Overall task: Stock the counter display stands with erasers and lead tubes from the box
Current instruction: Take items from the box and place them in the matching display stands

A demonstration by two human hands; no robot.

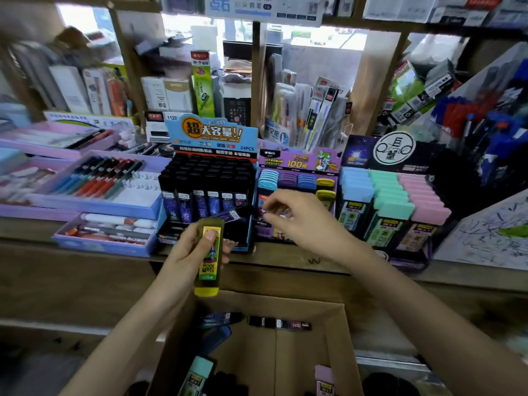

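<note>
Left hand [197, 252] grasps yellow lead tube [210, 258], long axis near-far, over cardboard box [308, 352]. Yellow column [325, 190] in purple stand [300, 161] lies far-right. Right hand [294, 215] nearer, fingers curled, grip unclear.

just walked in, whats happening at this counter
A person is restocking stationery display stands on a shop counter. Their left hand grips a yellow lead tube, while the right hand reaches to the front row of the purple stand; blur hides whether it pinches anything. The cardboard box below holds a few more tubes and erasers waiting to go up.
</note>
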